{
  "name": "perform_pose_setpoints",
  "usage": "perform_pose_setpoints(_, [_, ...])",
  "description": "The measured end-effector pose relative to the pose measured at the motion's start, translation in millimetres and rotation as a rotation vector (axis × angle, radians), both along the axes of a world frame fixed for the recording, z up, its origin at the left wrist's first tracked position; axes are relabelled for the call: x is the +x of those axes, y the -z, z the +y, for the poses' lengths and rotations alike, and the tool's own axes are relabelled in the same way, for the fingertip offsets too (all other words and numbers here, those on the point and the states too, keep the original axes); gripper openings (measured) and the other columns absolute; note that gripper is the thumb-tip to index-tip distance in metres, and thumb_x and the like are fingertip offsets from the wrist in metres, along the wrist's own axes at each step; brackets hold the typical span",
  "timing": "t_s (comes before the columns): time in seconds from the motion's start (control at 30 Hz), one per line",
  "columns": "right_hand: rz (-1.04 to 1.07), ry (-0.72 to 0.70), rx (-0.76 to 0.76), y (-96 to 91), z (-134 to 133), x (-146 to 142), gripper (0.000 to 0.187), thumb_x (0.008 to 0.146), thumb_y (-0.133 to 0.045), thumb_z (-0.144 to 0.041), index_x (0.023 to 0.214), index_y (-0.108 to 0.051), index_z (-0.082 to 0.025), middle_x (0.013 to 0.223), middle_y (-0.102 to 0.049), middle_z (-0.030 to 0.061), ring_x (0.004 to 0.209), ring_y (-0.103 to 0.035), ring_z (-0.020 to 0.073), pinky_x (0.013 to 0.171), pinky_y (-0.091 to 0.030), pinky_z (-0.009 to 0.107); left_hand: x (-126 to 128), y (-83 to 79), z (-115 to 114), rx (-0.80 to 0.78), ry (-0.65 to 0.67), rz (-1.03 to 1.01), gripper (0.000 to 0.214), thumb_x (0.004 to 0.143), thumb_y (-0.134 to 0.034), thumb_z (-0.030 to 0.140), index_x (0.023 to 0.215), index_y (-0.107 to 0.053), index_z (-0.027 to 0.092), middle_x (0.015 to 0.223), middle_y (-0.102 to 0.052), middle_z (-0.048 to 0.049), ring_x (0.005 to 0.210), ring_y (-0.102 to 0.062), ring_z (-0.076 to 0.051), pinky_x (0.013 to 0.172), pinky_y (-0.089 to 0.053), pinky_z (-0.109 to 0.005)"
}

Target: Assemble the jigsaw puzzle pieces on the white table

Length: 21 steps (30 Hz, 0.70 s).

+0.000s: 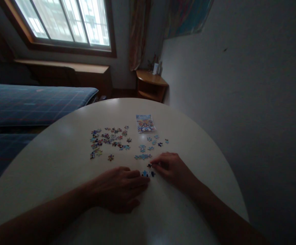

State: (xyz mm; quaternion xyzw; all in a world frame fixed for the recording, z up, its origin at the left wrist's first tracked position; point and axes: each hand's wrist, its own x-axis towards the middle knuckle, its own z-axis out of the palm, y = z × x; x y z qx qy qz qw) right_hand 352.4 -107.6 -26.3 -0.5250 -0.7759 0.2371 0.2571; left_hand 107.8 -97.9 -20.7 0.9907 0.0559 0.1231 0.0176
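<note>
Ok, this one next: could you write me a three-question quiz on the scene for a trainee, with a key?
1. True or false: the picture card lies farther from the camera than the joined strip of puzzle pieces.
2. Which hand touches the small dark piece just below that strip in the image? A: left; B: right; C: neither.
3. Fill in: in the image, the large scatter of loose pieces lies to the ____ of the picture card.

Key:
1. True.
2. B, the right hand.
3. Left.
</note>
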Motion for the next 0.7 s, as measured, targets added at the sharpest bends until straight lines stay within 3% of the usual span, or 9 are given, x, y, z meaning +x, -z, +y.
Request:
perform_pose_setpoints(0.33, [0.010,-0.003,-0.002,1.8,0.5,2.1,0.014,0.089,-0.065,-0.026,0.095,-0.077,-0.024,0.083,-0.075,0.0031,0.075,-0.065,0.0165,0.082,-0.045,0.034,0.4,6.5,-0.7,0.006,0.007,-0.062,0.034,0.094,-0.050,0.034,0.118,-0.062,0.013,0.126,-0.066,-0.0109,0.109,-0.061,-0.025,0.097,-0.049,-0.039])
perform_pose_setpoints(0.7, [0.022,0.013,-0.015,-0.4,-1.1,1.7,0.014,0.089,-0.064,-0.024,0.095,-0.076,-0.023,0.088,-0.077,0.0033,0.079,-0.067,0.0183,0.082,-0.046,0.035,-1.2,7.2,-0.4,-0.018,0.007,-0.044,0.037,0.094,-0.051,0.036,0.122,-0.059,0.013,0.130,-0.065,-0.0091,0.111,-0.063,-0.025,0.096,-0.049,-0.037])
